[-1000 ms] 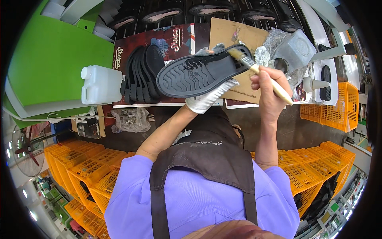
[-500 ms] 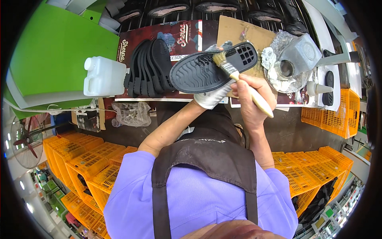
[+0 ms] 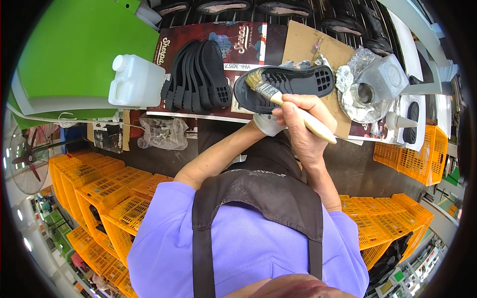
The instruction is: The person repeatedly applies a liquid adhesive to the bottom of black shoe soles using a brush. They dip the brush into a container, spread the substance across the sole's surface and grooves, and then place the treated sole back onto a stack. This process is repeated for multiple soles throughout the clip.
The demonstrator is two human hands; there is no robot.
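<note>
Black rubber sole (image 3: 293, 85) sits over the worktop (image 3: 308, 49) edge, my left hand (image 3: 266, 124) gripping it from underneath, the right hand (image 3: 303, 124) wrapped round a brush (image 3: 285, 102) with bristles on the tread. Looks light and bendy, so I'd hold it mid-length, underneath.

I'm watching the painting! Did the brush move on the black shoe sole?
Yes. The brush slid from the sole's end by the foil-wrapped pot to the end by the stacked soles.
</note>
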